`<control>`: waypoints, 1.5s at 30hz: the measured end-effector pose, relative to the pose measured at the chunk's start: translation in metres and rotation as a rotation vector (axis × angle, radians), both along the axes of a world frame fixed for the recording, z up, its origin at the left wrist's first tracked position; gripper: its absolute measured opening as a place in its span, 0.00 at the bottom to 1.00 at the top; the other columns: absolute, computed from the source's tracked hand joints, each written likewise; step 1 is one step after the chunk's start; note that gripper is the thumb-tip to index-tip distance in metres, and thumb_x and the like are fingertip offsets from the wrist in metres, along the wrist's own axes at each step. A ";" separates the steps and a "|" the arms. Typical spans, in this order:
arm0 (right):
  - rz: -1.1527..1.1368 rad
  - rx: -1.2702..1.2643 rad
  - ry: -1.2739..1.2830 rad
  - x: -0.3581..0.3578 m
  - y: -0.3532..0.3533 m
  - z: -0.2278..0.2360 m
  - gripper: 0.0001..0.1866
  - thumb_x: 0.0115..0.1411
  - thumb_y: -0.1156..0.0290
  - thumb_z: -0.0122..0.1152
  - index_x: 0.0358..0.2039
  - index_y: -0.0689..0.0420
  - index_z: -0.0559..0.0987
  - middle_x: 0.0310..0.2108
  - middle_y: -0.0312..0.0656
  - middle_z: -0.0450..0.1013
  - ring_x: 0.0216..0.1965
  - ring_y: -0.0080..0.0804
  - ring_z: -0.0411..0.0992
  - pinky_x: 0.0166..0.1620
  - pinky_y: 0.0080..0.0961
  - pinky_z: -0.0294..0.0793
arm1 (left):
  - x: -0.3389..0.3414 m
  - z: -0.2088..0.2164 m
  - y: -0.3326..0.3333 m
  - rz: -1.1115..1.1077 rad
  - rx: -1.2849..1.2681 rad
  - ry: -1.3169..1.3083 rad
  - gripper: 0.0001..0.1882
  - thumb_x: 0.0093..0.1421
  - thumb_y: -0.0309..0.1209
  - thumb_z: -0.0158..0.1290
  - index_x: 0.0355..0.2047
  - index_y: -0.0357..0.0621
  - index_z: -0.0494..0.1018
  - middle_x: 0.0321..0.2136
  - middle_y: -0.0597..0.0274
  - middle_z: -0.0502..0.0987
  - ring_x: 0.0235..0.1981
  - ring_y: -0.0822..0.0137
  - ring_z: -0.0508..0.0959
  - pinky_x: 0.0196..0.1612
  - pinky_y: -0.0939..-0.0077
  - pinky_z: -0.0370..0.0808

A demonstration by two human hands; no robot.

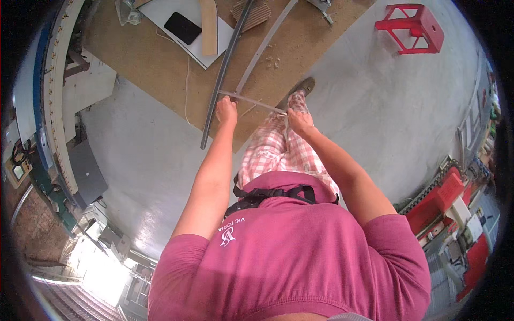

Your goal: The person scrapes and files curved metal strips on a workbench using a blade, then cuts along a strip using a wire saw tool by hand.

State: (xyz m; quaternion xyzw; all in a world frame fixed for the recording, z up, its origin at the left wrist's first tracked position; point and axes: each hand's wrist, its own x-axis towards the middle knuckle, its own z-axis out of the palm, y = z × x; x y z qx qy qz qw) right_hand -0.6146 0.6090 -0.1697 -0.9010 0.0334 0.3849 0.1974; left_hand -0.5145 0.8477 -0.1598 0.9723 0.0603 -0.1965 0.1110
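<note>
A thin pale strip (257, 102) spans the space between my two hands. My left hand (227, 111) is closed on its left part, close beside a long dark grey bar (224, 75). At the strip's other end, my right hand (300, 122) is closed around it, in front of my lower leg. A second long light strip (262, 48) runs away from near my left hand toward the far edge. Both fists hide exactly how the fingertips sit on the strip.
A brown sheet (155, 80) covers the floor ahead, carrying a white board (155, 13), a black phone (183, 28), a curved wooden piece (209, 27) and corrugated cardboard (251, 15). A red stool (415, 29) stands far right. Cluttered racks (455, 214) line the right side.
</note>
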 end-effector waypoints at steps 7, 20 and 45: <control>0.001 0.009 0.038 -0.017 -0.015 -0.007 0.09 0.54 0.70 0.40 0.35 0.55 0.67 0.30 0.51 0.72 0.34 0.48 0.71 0.34 0.43 0.69 | -0.001 -0.005 0.004 -0.017 -0.031 -0.044 0.07 0.44 0.26 0.54 0.22 0.35 0.70 0.26 0.43 0.73 0.32 0.48 0.74 0.36 0.60 0.70; -0.342 0.052 -0.100 -0.066 -0.126 0.074 0.09 0.56 0.66 0.41 0.34 0.57 0.66 0.28 0.51 0.70 0.32 0.53 0.68 0.33 0.44 0.66 | 0.032 0.034 -0.007 -0.045 -0.038 0.344 0.21 0.42 0.37 0.58 0.33 0.36 0.69 0.37 0.43 0.71 0.42 0.48 0.70 0.42 0.60 0.69; -0.697 1.162 0.573 0.059 -0.198 0.078 0.19 0.57 0.60 0.41 0.42 0.61 0.65 0.43 0.46 0.66 0.43 0.40 0.65 0.45 0.31 0.64 | 0.003 0.109 -0.225 1.136 -0.831 0.121 0.40 0.53 0.62 0.31 0.52 0.41 0.59 0.54 0.49 0.58 0.58 0.55 0.52 0.58 0.66 0.49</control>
